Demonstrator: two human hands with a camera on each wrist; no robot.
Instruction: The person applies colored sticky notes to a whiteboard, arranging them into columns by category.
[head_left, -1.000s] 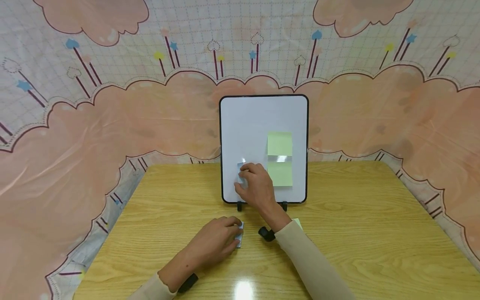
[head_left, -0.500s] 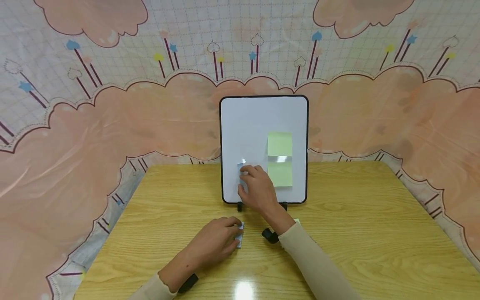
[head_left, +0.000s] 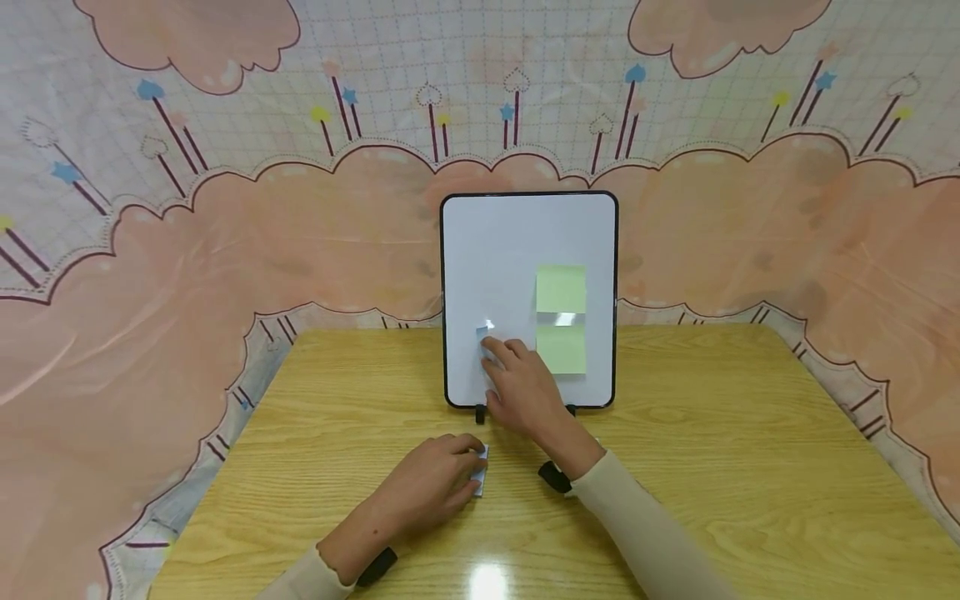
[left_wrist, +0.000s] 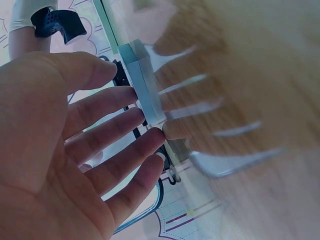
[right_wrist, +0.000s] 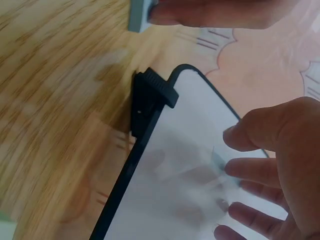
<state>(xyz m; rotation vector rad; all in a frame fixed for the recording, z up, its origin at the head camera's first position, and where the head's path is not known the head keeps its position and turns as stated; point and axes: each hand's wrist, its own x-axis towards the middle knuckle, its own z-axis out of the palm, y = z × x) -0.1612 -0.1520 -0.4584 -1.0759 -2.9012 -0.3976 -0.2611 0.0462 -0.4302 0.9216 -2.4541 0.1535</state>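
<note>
blue note (head_left: 482, 332) on whiteboard (head_left: 491, 250), right fingers (head_left: 502, 351) touching it

glossy whiteboard (head_left: 510, 242), matt paper notes (head_left: 561, 289), wood-grained table (head_left: 742, 433)

Couldn't tell if this was in a home or an office, but it looked like a little curtained-off desk nook. A creased cloth (head_left: 337, 225) with a kiddie print of peach clouds (head_left: 187, 33), stars (head_left: 350, 97) and hearts (head_left: 635, 73) went round the back and both sides of a wood-grain bench (head_left: 720, 417). The whiteboard (head_left: 495, 242) propped on small black feet (head_left: 480, 414), with green sticky notes (head_left: 560, 289) on it, gave off pretty strong study-corner vibes.
</note>
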